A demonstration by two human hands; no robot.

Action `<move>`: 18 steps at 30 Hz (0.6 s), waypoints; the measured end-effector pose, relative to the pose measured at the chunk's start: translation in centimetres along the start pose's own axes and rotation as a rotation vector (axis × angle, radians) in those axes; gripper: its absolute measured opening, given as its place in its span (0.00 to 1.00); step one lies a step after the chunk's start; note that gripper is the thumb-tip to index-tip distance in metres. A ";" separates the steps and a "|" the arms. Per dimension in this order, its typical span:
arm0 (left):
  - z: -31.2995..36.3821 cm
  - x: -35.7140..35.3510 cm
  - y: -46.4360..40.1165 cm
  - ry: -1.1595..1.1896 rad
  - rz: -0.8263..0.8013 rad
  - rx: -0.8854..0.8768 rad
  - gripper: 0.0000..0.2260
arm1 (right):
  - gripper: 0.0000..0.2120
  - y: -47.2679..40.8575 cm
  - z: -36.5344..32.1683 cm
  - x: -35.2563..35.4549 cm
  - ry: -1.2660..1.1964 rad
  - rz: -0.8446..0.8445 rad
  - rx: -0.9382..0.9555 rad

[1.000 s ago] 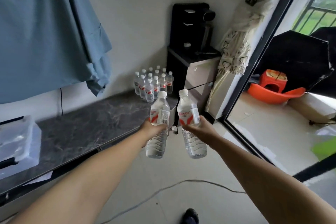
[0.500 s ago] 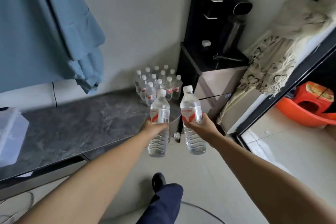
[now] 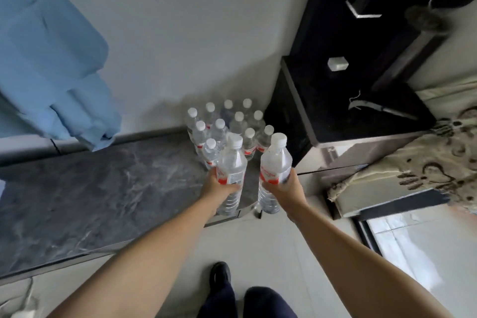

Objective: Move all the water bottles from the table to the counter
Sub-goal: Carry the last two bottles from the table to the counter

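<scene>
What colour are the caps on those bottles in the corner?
White. Every cap in the cluster of bottles on the counter is white, clearest in the head view.

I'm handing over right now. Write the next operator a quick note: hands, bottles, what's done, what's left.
Left hand: shut on a bottle, upright, over the counter's right end.
Right hand: shut on a second bottle, upright, just past the counter's end, above the floor.
Done: a cluster of bottles already stands in the counter's far right corner, by the black cabinet.
Left: set both held bottles down beside the cluster. The table is out of view, so check whether more bottles remain there.
</scene>
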State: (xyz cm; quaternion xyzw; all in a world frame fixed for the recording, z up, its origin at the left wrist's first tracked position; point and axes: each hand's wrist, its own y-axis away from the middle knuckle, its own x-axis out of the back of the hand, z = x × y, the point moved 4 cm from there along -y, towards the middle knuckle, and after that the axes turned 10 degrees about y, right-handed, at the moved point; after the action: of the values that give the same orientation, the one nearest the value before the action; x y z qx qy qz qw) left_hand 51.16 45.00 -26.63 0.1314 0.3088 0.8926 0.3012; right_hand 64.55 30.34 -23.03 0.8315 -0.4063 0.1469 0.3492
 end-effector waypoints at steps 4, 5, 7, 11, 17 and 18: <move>-1.7 -1.8 -5.7 0.026 0.125 -0.016 0.26 | 0.24 -6.4 1.1 -2.4 0.031 0.011 0.024; -2.2 -2.3 -7.1 0.030 0.133 -0.040 0.27 | 0.24 -8.0 1.6 -3.3 0.043 0.012 0.036; -3.2 -3.3 -9.8 0.030 0.140 -0.115 0.28 | 0.24 -10.7 2.8 -5.1 0.065 0.027 0.059; -5.6 -4.8 -14.9 0.071 0.223 -0.271 0.26 | 0.24 -15.7 4.9 -8.6 0.064 0.038 0.091; -8.6 -5.4 -18.1 0.092 0.310 -0.470 0.27 | 0.29 -19.6 7.9 -11.9 0.104 0.049 0.119; -9.2 -5.4 -18.6 0.108 0.302 -0.469 0.28 | 0.29 -19.9 8.6 -12.4 0.117 0.040 0.116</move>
State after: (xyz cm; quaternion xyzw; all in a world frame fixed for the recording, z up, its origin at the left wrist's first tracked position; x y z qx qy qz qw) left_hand 59.97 48.94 -45.76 0.0548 0.0864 0.9801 0.1702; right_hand 71.95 39.85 -44.88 0.8320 -0.3928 0.2253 0.3206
